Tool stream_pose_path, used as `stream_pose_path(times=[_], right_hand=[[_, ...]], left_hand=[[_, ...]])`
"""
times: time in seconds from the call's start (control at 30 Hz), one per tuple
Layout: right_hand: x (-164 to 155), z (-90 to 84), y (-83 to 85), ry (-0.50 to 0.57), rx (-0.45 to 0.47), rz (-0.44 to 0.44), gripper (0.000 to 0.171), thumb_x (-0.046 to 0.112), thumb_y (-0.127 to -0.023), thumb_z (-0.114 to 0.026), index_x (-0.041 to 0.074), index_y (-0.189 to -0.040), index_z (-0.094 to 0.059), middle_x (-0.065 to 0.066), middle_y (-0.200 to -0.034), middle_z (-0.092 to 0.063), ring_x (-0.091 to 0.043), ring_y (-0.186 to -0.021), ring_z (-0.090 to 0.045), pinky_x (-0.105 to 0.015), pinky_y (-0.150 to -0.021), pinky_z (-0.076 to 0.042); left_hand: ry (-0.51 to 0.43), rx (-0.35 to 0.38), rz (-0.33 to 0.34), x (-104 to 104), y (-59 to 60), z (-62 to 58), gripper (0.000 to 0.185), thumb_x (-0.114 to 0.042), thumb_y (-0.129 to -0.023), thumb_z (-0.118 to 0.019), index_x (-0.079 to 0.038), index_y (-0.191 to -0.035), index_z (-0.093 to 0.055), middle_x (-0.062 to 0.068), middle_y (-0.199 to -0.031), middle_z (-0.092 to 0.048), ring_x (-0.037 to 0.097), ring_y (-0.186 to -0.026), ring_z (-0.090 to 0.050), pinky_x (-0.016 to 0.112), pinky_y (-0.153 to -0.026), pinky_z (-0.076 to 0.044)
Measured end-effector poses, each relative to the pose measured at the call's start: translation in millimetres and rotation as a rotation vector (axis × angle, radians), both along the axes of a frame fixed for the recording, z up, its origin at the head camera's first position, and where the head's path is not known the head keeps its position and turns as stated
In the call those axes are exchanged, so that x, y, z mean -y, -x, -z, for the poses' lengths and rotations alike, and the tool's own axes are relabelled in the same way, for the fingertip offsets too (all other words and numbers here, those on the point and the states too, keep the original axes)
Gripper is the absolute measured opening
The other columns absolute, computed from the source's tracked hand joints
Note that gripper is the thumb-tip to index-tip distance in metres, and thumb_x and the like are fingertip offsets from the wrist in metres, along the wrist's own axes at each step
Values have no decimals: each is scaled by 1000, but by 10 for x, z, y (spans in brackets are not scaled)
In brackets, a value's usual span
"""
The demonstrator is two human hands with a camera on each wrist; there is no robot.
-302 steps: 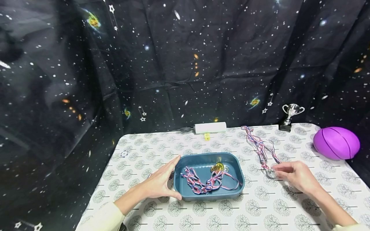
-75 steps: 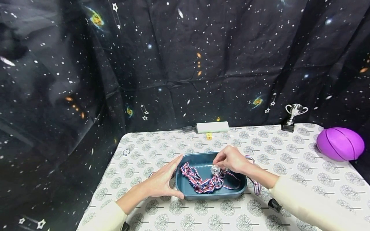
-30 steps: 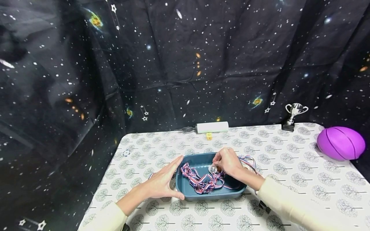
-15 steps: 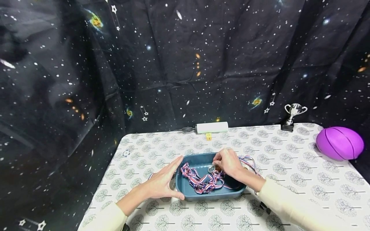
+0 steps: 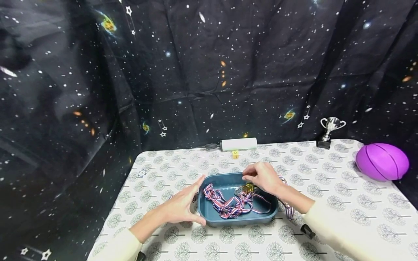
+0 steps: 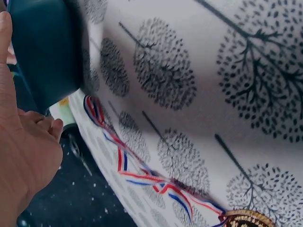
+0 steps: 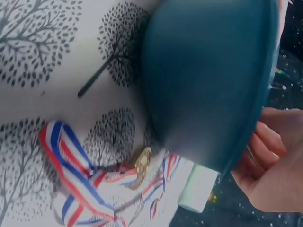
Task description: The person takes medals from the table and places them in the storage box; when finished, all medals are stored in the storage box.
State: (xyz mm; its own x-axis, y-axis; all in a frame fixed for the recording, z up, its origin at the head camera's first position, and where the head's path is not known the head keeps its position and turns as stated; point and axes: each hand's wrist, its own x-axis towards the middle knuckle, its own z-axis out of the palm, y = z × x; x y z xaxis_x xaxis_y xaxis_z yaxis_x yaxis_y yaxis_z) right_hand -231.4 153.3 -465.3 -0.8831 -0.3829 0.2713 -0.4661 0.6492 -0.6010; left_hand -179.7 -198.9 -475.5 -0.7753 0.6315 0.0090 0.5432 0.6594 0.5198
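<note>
In the head view a blue bin [image 5: 241, 222] stands between both hands. Inside lie tangled red, white and blue ribbons [image 5: 228, 208], a gold medal [image 5: 249, 187] and a silver medal [image 5: 238, 191]. My left hand [image 5: 181, 207] rests against the bin's left end, fingers straight and thumb spread. Over the bin's right back part hovers my right hand [image 5: 266, 179], its fingers loosely bent around nothing. Beyond the right end, a gold-coloured medal [image 7: 142, 166] with a striped ribbon [image 7: 78, 177] lies on the table. Another medal [image 6: 248, 219] with ribbon [image 6: 142, 172] lies left of the bin.
At the back edge lie a white cylinder [image 5: 239, 144] and a small yellow cube [image 5: 235, 154]. A silver trophy cup [image 5: 330, 125] stands at the back right, near a purple ball [image 5: 382, 162]. A small round token [image 5: 142, 173] sits at the left.
My right hand has let go of the silver medal and lifted up and away, uncovering the gold one. Ten seconds ago it was at a ribboned medal on the right. My left hand stays put.
</note>
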Motion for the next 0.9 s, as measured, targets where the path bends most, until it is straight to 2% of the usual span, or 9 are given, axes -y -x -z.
stream_pose_path(times=[0.17,0.4,0.53,0.7,0.73,0.8,0.83,0.87,0.9], right_hand=[[-133,-76,-3,6,0,-54,20,14,-92,-84,6,-110,-83,-5,-104,-81,-25,-98,-77,-49,-89,-62],[-358,-163,-34,2,31,-65,38,25,-94,-84,8,-128,-77,-9,-124,-77,-34,-119,-70,-58,-97,-58],[-463,-173,-68,-8,49,-87,53,34,-93,-85,10,-139,-71,-9,-135,-72,-37,-127,-64,-61,-104,-53],[-570,-118,-111,-22,64,-132,72,44,-90,-85,9,-149,-62,-14,-147,-64,-40,-139,-55,-63,-114,-45],[-587,-99,-117,-23,69,-140,74,44,-90,-86,9,-150,-61,-14,-149,-63,-38,-137,-58,-62,-114,-45],[-622,-66,-135,-32,90,-155,81,46,-88,-87,10,-154,-56,-16,-151,-60,-31,-120,-66,-60,-114,-46],[-637,-54,-146,-31,116,-166,85,46,-88,-88,11,-157,-53,-16,-151,-60,-26,-103,-69,-59,-111,-49],[-653,-46,-163,-30,146,-178,89,46,-87,-88,11,-159,-50,-17,-144,-64,-20,-87,-65,-56,-106,-53],[-672,-35,-179,-25,174,-195,94,47,-86,-89,11,-162,-46,-18,-145,-63,-18,-86,-62,-55,-105,-54]], left_hand=[[-28,-14,-48,152,42,-117,138,-65,-74,-90,-26,-173,-2,9,-176,-18,36,-158,-27,60,-125,-26],[0,-49,-105,462,100,-160,99,-56,-96,-75,-33,-172,-15,6,-175,-18,36,-157,-28,65,-124,-26],[12,-85,-106,663,52,-136,81,-43,-104,-69,-26,-171,-26,13,-173,-20,45,-154,-32,71,-121,-28],[24,-126,-114,948,-49,-87,75,-32,-103,-73,-21,-167,-38,15,-170,-32,47,-150,-39,71,-117,-34],[23,-128,-116,1010,-68,-84,75,-31,-102,-74,-20,-166,-39,15,-169,-34,47,-149,-39,71,-117,-35],[22,-132,-123,1136,-106,-79,75,-27,-99,-78,-20,-165,-43,14,-167,-39,44,-149,-42,69,-116,-38],[21,-133,-123,1199,-130,-79,75,-26,-98,-79,-20,-164,-44,14,-165,-41,43,-148,-43,68,-115,-39],[20,-135,-126,1258,-158,-80,75,-26,-97,-80,-20,-163,-46,13,-164,-43,42,-147,-44,68,-114,-40],[24,-134,-132,1314,-187,-78,74,-25,-97,-80,-20,-163,-47,13,-164,-45,41,-147,-46,67,-113,-42]])
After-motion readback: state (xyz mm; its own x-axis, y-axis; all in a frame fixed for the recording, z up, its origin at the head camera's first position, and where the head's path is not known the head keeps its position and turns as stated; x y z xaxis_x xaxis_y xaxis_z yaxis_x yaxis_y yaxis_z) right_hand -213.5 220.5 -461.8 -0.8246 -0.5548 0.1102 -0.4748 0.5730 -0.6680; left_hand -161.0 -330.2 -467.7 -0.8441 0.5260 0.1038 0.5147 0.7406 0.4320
